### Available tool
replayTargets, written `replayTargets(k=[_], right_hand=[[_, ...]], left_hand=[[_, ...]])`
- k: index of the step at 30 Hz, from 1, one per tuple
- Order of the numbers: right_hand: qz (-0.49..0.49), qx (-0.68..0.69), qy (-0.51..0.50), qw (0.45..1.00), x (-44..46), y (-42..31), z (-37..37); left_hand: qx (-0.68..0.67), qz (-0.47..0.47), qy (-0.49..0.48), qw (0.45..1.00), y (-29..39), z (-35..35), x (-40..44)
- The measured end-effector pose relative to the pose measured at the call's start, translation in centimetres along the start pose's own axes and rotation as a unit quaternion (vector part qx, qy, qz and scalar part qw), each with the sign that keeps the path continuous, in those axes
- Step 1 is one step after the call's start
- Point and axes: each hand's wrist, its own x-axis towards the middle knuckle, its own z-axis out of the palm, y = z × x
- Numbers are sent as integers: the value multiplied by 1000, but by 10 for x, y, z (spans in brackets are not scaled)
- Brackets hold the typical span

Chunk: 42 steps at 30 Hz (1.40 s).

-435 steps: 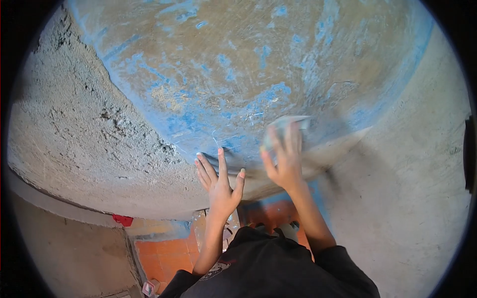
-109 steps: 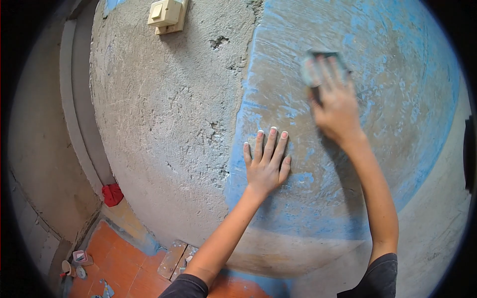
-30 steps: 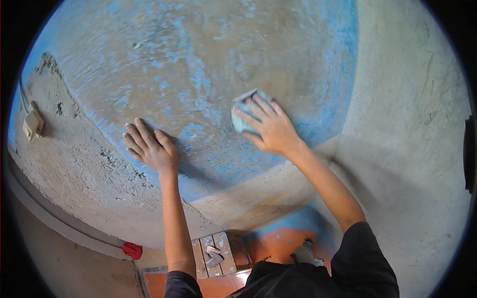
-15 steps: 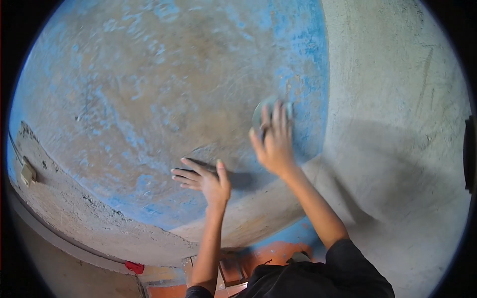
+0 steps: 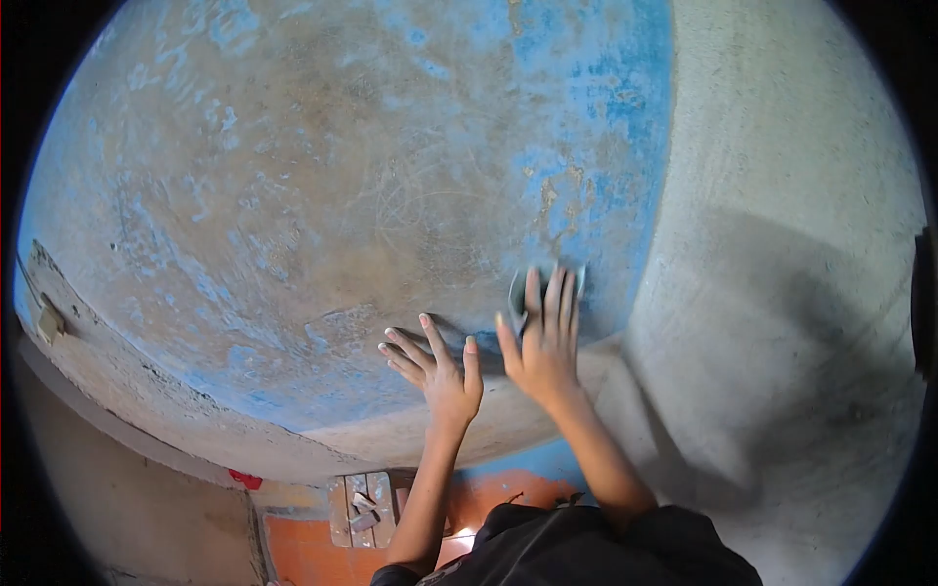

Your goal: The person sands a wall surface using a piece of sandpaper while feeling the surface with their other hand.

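My right hand (image 5: 547,356) presses a grey-green piece of sandpaper (image 5: 518,293) against the wall, its fingers laid over the sheet near the lower right of the blue paint. Edges of the sheet stick out past the fingers on both sides; the rest is hidden under them. To the left, my left hand (image 5: 451,386) is open, fingers spread against or just off the same wall, holding nothing. This wall (image 5: 342,195) has patchy blue paint over a brown-grey surface, with fine curved scratches in the middle.
A bare grey wall (image 5: 782,146) meets the painted one at a corner on the right. Below, a small wooden stool (image 5: 342,508) carries a few small items on the orange floor (image 5: 298,552). A red object (image 5: 244,480) and a box with a cable (image 5: 49,322) are at left.
My right hand has moved down the wall with the sandpaper. In the picture, my left hand sits farther right, closer to it. The camera view has shifted, showing more of the stool.
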Motion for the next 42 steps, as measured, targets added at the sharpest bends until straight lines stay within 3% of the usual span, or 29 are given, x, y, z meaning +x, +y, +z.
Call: replayTargets(k=[2, 8, 12, 15, 18, 21, 23, 27, 31, 35, 40, 42], right_hand=[[-11, -24, -27, 999, -11, 9, 8], [-37, -37, 51, 997, 93, 3, -46], [16, 10, -10, 1000, 25, -1, -11], [-1, -2, -36, 999, -7, 2, 10], [-22, -11, 1, 1000, 50, -4, -23], [-34, 73, 65, 995, 81, -11, -28], [-42, 57, 10, 997, 62, -25, -14], [-108, 16, -130, 986, -14, -54, 18], [-53, 39, -30, 997, 27, -75, 15], [-23, 44, 4, 999, 39, -116, 26], [-131, -5, -133, 982, -41, -186, 88], [-120, -10, -75, 990, -16, -215, 91]], left_hand=[[9, 3, -3, 1000, -1, 2, -5], [-19, -3, -24, 1000, 11, -14, -10], [-44, -7, -25, 999, 10, -22, -14], [-64, -1, -20, 998, 4, -25, -19], [-68, -4, -15, 998, -6, -31, -22], [-77, -27, 10, 997, -15, -38, -20], [-99, -50, 39, 993, -22, -46, -19], [-90, -67, 48, 992, -52, -68, -15], [-80, -61, 76, 992, -84, -94, -13], [-115, -31, 95, 988, -124, -121, -11], [-113, 20, 167, 979, -190, -158, 0], [-80, 8, 187, 979, -215, -179, 6]])
